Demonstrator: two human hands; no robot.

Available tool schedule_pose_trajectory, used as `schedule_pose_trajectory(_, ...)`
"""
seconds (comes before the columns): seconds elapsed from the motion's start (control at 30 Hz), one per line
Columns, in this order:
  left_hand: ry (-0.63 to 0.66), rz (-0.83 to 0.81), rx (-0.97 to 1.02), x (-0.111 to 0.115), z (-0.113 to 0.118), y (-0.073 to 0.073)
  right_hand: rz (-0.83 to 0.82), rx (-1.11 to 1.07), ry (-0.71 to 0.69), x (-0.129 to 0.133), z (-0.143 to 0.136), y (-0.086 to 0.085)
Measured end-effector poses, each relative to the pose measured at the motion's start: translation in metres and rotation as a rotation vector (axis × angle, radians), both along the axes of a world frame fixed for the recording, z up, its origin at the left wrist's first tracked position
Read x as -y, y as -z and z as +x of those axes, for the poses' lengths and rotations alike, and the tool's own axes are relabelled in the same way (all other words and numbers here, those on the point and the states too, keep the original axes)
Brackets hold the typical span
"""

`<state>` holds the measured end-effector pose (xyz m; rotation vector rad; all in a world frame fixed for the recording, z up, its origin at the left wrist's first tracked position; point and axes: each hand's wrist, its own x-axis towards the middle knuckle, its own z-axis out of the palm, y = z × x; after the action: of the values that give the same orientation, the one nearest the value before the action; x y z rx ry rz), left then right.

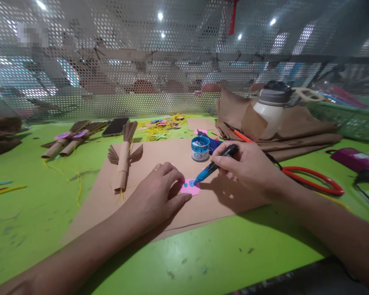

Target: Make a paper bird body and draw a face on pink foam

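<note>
The left hand (164, 186) touched the edge of a small pink paper piece (189, 191) with blue rings on it. The right hand (241, 162) held a fat black and blue pen (206, 171), its tip on the pink. Under them lay a big flat brown paper sheet (169, 153) on a bright green table (184, 266). A little round jar smeared with blue (200, 150) stood near the pen. A rolled brown paper figure with folded fans (122, 166) lay to the left.

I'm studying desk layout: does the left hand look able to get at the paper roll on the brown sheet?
Probably yes: nothing seems to stand between the left hand and the paper roll, though that hand would have to leave the pink paper.
</note>
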<state>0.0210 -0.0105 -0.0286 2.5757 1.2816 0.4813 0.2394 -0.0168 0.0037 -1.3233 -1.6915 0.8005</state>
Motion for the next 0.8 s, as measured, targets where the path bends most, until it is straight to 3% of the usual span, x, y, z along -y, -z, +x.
schedule_pose_trajectory(0.63,-0.007,-0.010,0.003,0.0003,-0.0004,-0.0002,0.015,-0.041,0.028,0.0000,0.0010,0.0040)
schedule_pose_trajectory(0.8,-0.003,0.004,-0.011,-0.0001,-0.0008,-0.0003,0.021,0.039,0.058,0.0001,-0.0005,0.0049)
